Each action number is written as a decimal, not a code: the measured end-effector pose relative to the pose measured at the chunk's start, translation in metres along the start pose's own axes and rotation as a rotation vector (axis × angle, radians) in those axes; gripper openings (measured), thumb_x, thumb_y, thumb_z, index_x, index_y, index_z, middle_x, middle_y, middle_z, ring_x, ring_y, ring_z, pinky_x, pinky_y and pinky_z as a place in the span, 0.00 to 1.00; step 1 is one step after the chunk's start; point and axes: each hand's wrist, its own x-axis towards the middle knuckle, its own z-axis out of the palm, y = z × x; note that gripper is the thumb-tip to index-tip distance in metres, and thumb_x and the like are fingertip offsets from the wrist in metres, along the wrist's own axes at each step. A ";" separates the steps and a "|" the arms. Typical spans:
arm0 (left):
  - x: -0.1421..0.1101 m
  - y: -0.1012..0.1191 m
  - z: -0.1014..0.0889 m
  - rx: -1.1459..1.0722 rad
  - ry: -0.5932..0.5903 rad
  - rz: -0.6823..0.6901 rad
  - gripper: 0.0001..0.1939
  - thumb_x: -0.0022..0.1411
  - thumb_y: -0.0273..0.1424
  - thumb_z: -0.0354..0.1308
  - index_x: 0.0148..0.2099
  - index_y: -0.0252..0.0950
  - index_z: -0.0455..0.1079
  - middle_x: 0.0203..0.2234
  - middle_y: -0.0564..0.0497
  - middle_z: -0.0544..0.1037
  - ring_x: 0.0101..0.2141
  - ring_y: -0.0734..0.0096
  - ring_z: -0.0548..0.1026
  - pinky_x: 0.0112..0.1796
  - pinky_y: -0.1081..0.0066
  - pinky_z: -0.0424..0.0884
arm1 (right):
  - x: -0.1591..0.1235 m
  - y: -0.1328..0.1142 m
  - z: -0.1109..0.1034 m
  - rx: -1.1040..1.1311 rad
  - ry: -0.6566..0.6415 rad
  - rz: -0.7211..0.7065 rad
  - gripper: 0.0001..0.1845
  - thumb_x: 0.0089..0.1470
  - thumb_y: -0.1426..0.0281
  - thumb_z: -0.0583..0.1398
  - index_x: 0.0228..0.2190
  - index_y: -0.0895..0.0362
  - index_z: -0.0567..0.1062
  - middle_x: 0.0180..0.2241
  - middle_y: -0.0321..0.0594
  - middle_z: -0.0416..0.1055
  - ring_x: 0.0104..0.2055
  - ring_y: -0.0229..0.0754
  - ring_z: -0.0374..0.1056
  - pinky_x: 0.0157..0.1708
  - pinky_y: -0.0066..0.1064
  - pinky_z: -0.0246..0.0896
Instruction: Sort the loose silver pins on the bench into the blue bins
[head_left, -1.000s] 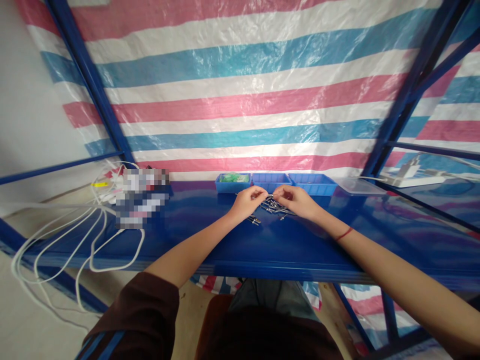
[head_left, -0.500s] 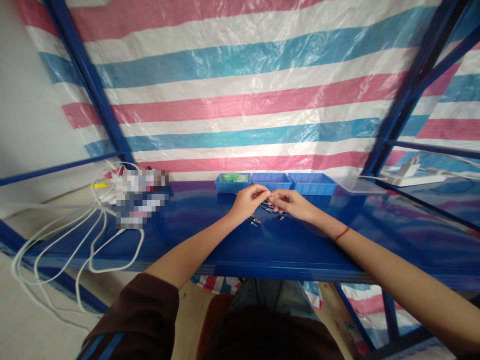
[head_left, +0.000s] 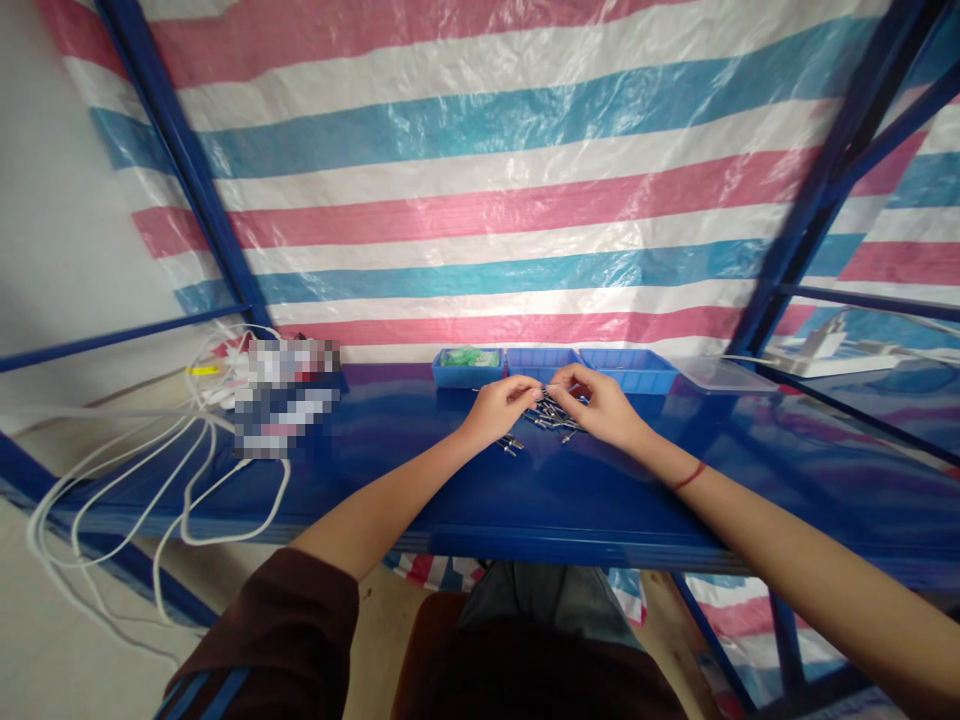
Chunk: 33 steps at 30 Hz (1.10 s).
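Above the blue table, my left hand point(head_left: 496, 408) and my right hand point(head_left: 606, 408) meet with thumbs and forefingers pinched. Between the fingertips is a slim, small metal piece point(head_left: 546, 387), which both hands appear to hold; its exact kind is too small to tell. Under my hands lies a loose pile of thin, shiny, screw-like metal pieces point(head_left: 553, 420), partly covered by the right fingers. A few more such pieces point(head_left: 511, 446) lie apart from the pile, beside my left wrist.
Behind my hands stand three blue bins in a row: the left bin point(head_left: 457, 378) contains green plastic-looking material point(head_left: 471, 357), then come the middle bin point(head_left: 544, 360) and right bin point(head_left: 637, 380). A clear flat lid point(head_left: 726, 375) and white power strip point(head_left: 821, 360) lie right. White cables point(head_left: 202, 480) loop at left.
My right hand has lifted and turned slightly, its fingers opening into a rounder pinch. More of the metal pile now shows beneath. The left hand stays nearly in place.
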 end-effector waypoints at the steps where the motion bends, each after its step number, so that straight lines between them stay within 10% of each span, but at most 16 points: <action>1: 0.000 -0.001 0.000 0.028 -0.031 0.000 0.12 0.59 0.36 0.52 0.39 0.33 0.71 0.32 0.48 0.78 0.33 0.70 0.76 0.38 0.70 0.72 | 0.000 -0.002 0.000 -0.045 -0.010 -0.020 0.16 0.52 0.56 0.55 0.27 0.57 0.70 0.25 0.40 0.68 0.27 0.39 0.62 0.28 0.31 0.59; 11: -0.005 -0.004 -0.005 0.567 -0.160 0.104 0.17 0.62 0.37 0.48 0.49 0.36 0.68 0.43 0.46 0.73 0.46 0.65 0.71 0.48 0.66 0.65 | 0.024 0.072 -0.053 -0.687 0.344 0.052 0.17 0.55 0.59 0.50 0.33 0.57 0.72 0.31 0.48 0.72 0.34 0.49 0.66 0.34 0.39 0.59; 17: -0.008 0.006 -0.007 0.714 -0.213 -0.065 0.21 0.61 0.45 0.45 0.52 0.44 0.66 0.49 0.47 0.69 0.52 0.56 0.63 0.51 0.53 0.60 | 0.017 0.060 -0.055 -0.805 0.045 0.074 0.22 0.55 0.56 0.49 0.40 0.59 0.72 0.37 0.49 0.72 0.38 0.49 0.68 0.37 0.36 0.60; 24: -0.012 0.008 -0.021 0.657 -0.563 -0.295 0.43 0.45 0.62 0.49 0.62 0.58 0.45 0.65 0.52 0.37 0.61 0.37 0.34 0.50 0.32 0.31 | 0.001 0.026 -0.028 -0.855 -0.476 0.350 0.40 0.42 0.39 0.50 0.41 0.58 0.74 0.36 0.52 0.73 0.37 0.55 0.69 0.34 0.38 0.60; 33: -0.009 -0.008 -0.007 0.618 -0.469 -0.130 0.42 0.49 0.58 0.50 0.62 0.45 0.50 0.63 0.45 0.47 0.62 0.49 0.45 0.58 0.48 0.41 | -0.002 0.019 -0.008 -0.856 -0.548 0.127 0.25 0.56 0.55 0.49 0.41 0.62 0.73 0.37 0.52 0.71 0.37 0.48 0.69 0.36 0.34 0.59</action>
